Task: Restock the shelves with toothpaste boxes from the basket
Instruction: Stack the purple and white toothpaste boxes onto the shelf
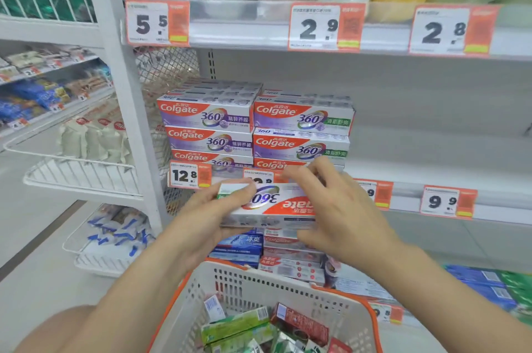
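Note:
I hold a white, red and purple toothpaste box (270,204) upside down in front of the middle shelf edge (408,197). My left hand (213,214) grips its left end, and my right hand (331,208) grips its right end. Two stacks of matching boxes stand on that shelf: a purple-labelled stack (207,128) on the left and a green-labelled stack (302,131) beside it. The white basket (276,286) with an orange rim sits below my arms and holds several green and red boxes (239,326).
To the right of the stacks the middle shelf (431,145) is bare. Price tags (190,175) line the shelf edges. Blue and red boxes (250,249) fill the lower shelf. White wire racks (80,177) with packets stand to the left.

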Demonstrator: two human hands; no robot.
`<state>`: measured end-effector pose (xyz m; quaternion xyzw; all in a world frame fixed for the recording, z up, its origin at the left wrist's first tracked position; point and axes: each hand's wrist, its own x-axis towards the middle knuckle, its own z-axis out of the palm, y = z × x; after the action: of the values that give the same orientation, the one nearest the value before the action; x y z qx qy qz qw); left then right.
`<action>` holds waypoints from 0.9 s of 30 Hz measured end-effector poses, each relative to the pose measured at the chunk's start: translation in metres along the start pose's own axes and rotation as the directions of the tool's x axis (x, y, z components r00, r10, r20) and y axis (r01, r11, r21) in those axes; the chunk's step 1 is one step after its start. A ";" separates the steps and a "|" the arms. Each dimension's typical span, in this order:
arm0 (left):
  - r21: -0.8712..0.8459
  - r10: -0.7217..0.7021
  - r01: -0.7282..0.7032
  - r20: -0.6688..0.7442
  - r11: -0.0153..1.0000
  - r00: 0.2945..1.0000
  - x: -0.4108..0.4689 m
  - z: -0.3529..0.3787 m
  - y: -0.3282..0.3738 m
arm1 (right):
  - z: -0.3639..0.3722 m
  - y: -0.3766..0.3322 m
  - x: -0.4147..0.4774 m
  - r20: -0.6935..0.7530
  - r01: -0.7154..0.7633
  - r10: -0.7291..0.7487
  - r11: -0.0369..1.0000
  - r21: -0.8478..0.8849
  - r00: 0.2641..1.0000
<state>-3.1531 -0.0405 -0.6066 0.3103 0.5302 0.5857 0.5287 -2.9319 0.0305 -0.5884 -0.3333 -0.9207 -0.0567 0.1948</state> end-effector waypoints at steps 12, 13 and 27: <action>0.237 0.271 -0.249 -0.066 0.939 0.960 0.009 0.000 -0.001 | -0.012 0.041 0.001 0.154 -0.261 0.309 0.342 0.903 0.939; 0.292 0.223 -0.212 -0.003 0.933 0.975 0.009 -0.003 -0.001 | -0.014 0.040 0.003 0.118 -0.221 0.364 0.255 0.941 0.924; 0.030 0.346 -0.346 0.015 0.938 0.938 0.004 0.043 -0.007 | -0.014 0.033 0.010 0.092 -0.264 0.310 0.576 0.774 0.946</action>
<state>-3.1128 -0.0251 -0.6033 0.4097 0.4743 0.6595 0.4150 -2.9131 0.0590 -0.5721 -0.3591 -0.7822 0.3691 0.3506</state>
